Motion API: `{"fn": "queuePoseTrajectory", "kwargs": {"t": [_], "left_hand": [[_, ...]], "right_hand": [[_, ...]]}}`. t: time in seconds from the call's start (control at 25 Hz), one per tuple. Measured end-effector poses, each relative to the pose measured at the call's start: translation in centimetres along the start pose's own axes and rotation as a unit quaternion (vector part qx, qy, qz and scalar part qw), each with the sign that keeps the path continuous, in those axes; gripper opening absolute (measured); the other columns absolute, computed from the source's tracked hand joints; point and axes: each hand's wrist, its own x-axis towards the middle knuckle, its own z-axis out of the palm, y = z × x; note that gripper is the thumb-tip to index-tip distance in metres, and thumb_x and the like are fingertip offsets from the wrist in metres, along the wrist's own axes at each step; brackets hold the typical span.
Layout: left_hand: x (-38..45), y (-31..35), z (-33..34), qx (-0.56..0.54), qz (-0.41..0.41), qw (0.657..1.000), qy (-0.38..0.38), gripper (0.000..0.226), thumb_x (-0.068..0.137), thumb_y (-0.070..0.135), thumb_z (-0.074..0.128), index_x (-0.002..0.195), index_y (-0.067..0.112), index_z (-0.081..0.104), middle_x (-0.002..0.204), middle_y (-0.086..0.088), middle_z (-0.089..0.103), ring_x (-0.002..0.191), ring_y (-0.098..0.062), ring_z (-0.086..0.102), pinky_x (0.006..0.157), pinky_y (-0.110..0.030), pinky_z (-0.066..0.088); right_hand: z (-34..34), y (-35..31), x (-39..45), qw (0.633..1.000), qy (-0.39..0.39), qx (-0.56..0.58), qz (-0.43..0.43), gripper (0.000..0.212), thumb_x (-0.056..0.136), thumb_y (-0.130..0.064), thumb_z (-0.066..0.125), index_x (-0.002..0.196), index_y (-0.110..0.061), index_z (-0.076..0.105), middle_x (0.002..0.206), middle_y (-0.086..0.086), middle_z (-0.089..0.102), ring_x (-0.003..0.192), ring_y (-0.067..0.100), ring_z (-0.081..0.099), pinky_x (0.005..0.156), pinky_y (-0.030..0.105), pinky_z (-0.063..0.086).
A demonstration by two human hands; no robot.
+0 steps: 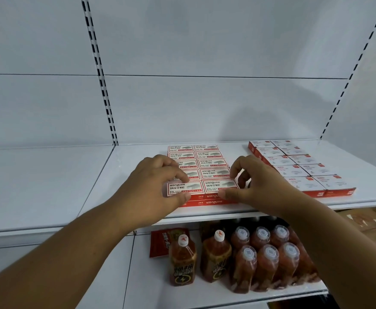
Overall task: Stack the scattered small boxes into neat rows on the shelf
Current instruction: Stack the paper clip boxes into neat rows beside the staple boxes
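We see shelf [48, 186] pale grey-white; back panel [204, 41] same, with black-slotted uprights [102, 85]. Centre: small boxes [213, 163] white-topped, red border, dark print, grey picture, red strip; front faces red with white lettering. Right of frame: second box group [305, 166] white tops, small red squares, red sides. Lower right: bottles [216, 255] amber-red, white caps; two carry red mark on cap, dark labels with yellow lightning ring. Red card [160, 244] beside them.

White shelf [138, 166]; staple boxes [204, 166] and red-white boxes [298, 166] in rows
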Motion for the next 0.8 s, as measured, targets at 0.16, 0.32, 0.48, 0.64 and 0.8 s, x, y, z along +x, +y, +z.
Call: {"fn": "queuePoseTrajectory", "kwargs": {"t": [0.16, 0.32, 0.48, 0.64, 0.8], "left_hand": [[0.3, 1.4, 0.5, 0.018, 0.056, 0.998, -0.016, 0.061, 0.085, 0.060, 0.060, 0.140, 0.041, 0.043, 0.151, 0.019, 0.032, 0.136, -0.002, 0.024, 0.114, -0.028, 0.023], [1.3, 3.1, 1.7, 0.154, 0.078, 0.983, -0.059, 0.079, 0.090, 0.070, 0.035, 0.155, 0.038, 0.004, 0.163, 0.014, -0.004, 0.150, -0.010, -0.006, 0.119, -0.033, -0.003], [1.6, 2.8, 2.1, 0.185, 0.112, 0.974, -0.063, 0.070, 0.095, 0.064, 0.027, 0.155, 0.035, 0.005, 0.164, 0.011, 0.002, 0.150, -0.011, -0.002, 0.121, -0.033, 0.001], [1.7, 2.6, 2.3, 0.191, 0.126, 0.972, -0.056, 0.068, 0.096, 0.062, 0.028, 0.155, 0.035, 0.007, 0.163, 0.012, 0.005, 0.150, -0.011, 0.001, 0.121, -0.032, 0.006], [2.0, 2.6, 2.4, 0.198, 0.128, 0.969, -0.067, 0.069, 0.096, 0.062, 0.029, 0.155, 0.034, 0.009, 0.163, 0.011, 0.006, 0.150, -0.011, 0.001, 0.120, -0.029, 0.004]], "right_hand": [[0.2, -0.1, -0.3, 0.999, 0.019, 0.036, 0.001, 0.040, 0.074, -0.063, 0.063, 0.095, -0.029, 0.055, 0.099, -0.015, 0.057, 0.081, 0.005, 0.060, 0.059, 0.013, 0.040], [0.7, 0.5, 1.9, 0.965, 0.062, 0.242, 0.077, 0.061, 0.091, -0.070, 0.025, 0.127, -0.031, 0.057, 0.131, -0.005, 0.059, 0.119, 0.019, 0.056, 0.096, 0.037, 0.044], [1.2, 0.2, 4.1, 0.911, -0.001, 0.404, 0.085, 0.083, 0.090, -0.072, 0.025, 0.152, -0.017, 0.029, 0.159, 0.011, 0.026, 0.146, 0.033, 0.024, 0.117, 0.047, 0.020], [2.3, -0.5, 4.8, 0.897, -0.003, 0.433, 0.087, 0.081, 0.092, -0.070, 0.028, 0.150, -0.014, 0.031, 0.155, 0.015, 0.032, 0.141, 0.035, 0.032, 0.105, 0.040, 0.037], [2.3, -0.8, 4.5, 0.893, -0.007, 0.442, 0.088, 0.073, 0.095, -0.065, 0.025, 0.150, -0.017, 0.034, 0.153, 0.009, 0.038, 0.139, 0.028, 0.037, 0.074, 0.015, 0.044]]}}
